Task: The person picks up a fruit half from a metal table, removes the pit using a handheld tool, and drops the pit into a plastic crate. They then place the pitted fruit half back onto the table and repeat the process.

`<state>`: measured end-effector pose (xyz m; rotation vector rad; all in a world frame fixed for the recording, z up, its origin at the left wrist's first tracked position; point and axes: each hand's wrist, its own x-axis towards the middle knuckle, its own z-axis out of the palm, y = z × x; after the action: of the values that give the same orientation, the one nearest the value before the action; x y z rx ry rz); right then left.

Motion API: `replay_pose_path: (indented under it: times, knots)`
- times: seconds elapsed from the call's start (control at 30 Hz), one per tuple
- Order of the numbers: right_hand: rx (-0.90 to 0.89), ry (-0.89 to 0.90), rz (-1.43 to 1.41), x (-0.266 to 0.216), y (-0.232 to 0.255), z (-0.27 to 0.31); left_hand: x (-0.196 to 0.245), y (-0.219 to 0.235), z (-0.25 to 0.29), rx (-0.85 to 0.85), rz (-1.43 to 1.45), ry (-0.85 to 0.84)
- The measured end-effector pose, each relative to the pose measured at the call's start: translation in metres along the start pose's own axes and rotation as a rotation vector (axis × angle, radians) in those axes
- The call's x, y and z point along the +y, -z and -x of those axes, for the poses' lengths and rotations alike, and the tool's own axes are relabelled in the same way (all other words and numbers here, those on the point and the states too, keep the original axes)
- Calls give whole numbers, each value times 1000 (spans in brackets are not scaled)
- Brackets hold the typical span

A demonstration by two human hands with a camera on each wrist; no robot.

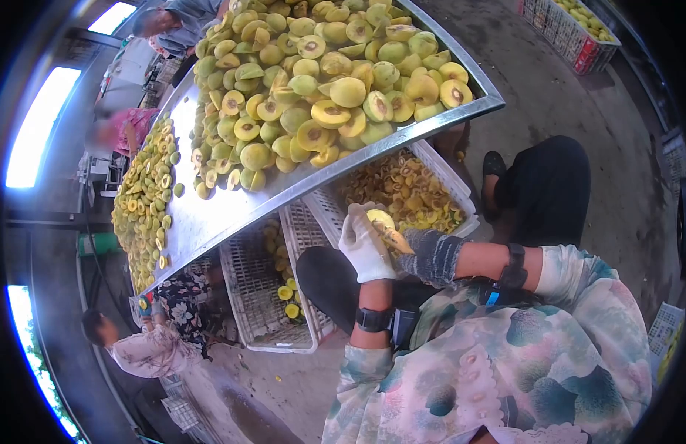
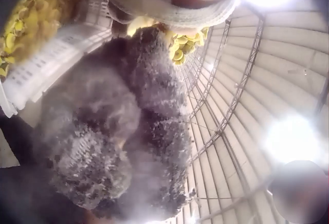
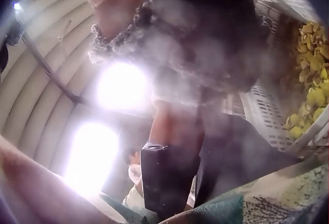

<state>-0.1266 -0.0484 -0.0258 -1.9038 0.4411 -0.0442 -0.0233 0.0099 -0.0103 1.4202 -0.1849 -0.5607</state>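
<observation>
My left hand (image 1: 365,244), in a white glove, holds a yellow-fleshed stone-fruit half (image 1: 380,218) above a crate, its cut face showing. Close against it is my right hand (image 1: 431,257) in a speckled grey glove. A narrow yellow-orange piece (image 1: 395,239) runs from the fruit into the grey fingertips; the glove hides its far end, and I cannot tell what it is. In the left wrist view the grey glove (image 2: 103,142) fills the middle with its fingers curled. The right wrist view shows this glove (image 3: 205,39) blurred, hiding its grip.
Halved green-yellow fruit (image 1: 313,89) is heaped on a metal table (image 1: 343,172) ahead. Below stand a white crate (image 1: 461,189) of pulpy pieces and another crate (image 1: 247,296) holding fruit halves. Another person (image 1: 154,348) works at the left; more people stand across the table.
</observation>
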Motion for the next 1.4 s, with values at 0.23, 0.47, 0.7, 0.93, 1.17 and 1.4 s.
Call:
replay_pose_path:
  times: [0.23, 0.47, 0.7, 0.93, 1.17, 1.4]
  knots:
    - [-188, -150, -408, 7, -6, -5, 0, 12, -18, -199, -218, 57]
    - [-995, -594, -2047, 13, 13, 6, 11, 10, -13, -323, 63, 203]
    - [-430, -308, -1509, 3, 21, 2, 15, 21, -34, -106, 347, 74]
    - [36, -271, -153, 67, 30, -17, 52, 119, -59, 209, -222, -256]
    - [-64, -569, -544, 37, 38, 0, 110, 75, -109, 299, -1479, -557]
    - [39, -562, -505, 30, 52, 15, 75, -25, -155, 31, -1348, -580]
